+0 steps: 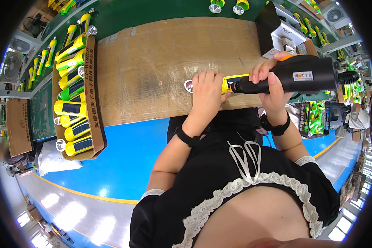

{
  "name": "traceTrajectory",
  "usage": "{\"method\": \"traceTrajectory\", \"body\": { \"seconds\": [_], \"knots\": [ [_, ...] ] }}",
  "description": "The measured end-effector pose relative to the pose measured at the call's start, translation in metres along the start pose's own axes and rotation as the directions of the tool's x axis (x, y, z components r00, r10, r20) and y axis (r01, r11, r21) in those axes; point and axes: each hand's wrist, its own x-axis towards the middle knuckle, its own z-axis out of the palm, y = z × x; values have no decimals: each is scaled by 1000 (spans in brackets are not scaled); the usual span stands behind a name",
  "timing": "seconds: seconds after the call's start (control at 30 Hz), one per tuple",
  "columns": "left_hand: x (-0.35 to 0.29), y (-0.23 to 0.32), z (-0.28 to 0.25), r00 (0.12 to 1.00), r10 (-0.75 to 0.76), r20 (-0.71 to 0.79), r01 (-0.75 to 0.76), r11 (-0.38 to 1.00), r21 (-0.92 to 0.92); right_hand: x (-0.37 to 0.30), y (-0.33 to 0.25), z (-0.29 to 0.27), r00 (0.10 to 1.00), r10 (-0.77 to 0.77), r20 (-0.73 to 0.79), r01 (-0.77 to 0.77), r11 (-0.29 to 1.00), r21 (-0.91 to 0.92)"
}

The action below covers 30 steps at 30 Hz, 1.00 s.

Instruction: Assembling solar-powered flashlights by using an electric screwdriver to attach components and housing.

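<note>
My left hand is closed around a yellow flashlight lying on its side on the cardboard sheet. Its clear lens end pokes out left of my fingers, and a dark solar panel shows on the right part of its body. My right hand grips a black electric screwdriver, held level with its nose pointing left. The screwdriver's tip reaches the flashlight's side close to my left fingers. Whether a screw sits under the tip cannot be seen.
Left of the cardboard sheet, an open carton holds several yellow and green flashlights. A black and white box-shaped device stands at the back right. To the lower right is a black crate of green and yellow parts.
</note>
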Motion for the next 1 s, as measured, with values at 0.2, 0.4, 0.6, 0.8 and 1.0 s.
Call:
{"method": "traceTrajectory", "body": {
  "seconds": [0.2,0.4,0.6,0.8,1.0],
  "knots": [
    [-1,-4,-1,1000,-24,8,24,1000,-4,-7,3,10,999,-15,42,17,999,-36],
    [4,-5,-2,1000,-22,16,22,999,-41,-5,9,13,998,-54,44,57,997,-61],
    [8,-6,-5,998,-58,34,58,998,-1,-5,10,16,996,-25,84,35,991,-127],
    [4,2,-6,996,-67,62,66,997,31,-8,-1,8,997,50,58,-45,996,-73],
    [-3,4,-14,993,-50,103,40,995,92,23,-66,-33,926,-363,-99,376,901,214]
  ]
}}
